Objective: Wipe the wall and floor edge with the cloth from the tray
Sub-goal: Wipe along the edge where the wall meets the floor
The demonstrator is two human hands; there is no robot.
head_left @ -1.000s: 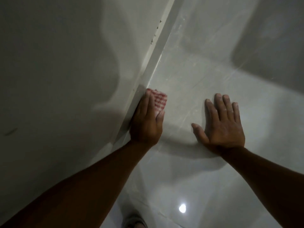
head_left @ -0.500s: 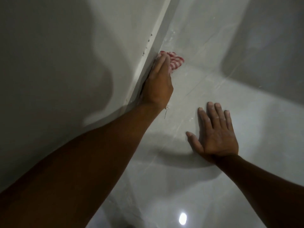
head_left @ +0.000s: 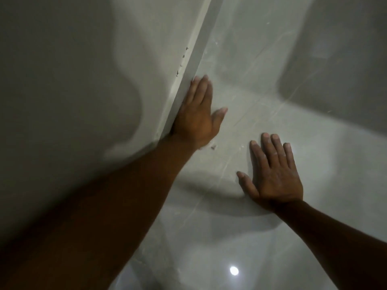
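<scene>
My left hand (head_left: 196, 116) lies flat on the glossy grey floor (head_left: 272, 97), its outer side pressed against the pale skirting strip (head_left: 188, 68) at the foot of the wall (head_left: 83, 80). The red-and-white checked cloth is hidden under this palm; only a tiny pale scrap (head_left: 213, 146) shows by the wrist. My right hand (head_left: 274, 174) rests flat on the floor to the right, fingers spread, holding nothing.
Small dark chips (head_left: 181, 61) mark the wall just above the skirting. Faint streaks and specks cross the floor tiles ahead. A bright lamp reflection (head_left: 234, 270) sits on the floor near me. Dark shadows cover the far right.
My left hand slid forward along the wall-floor edge with the cloth, then drew back slightly. The cloth's checked edge, visible beyond the fingertips before, is now covered. My right hand stayed planted.
</scene>
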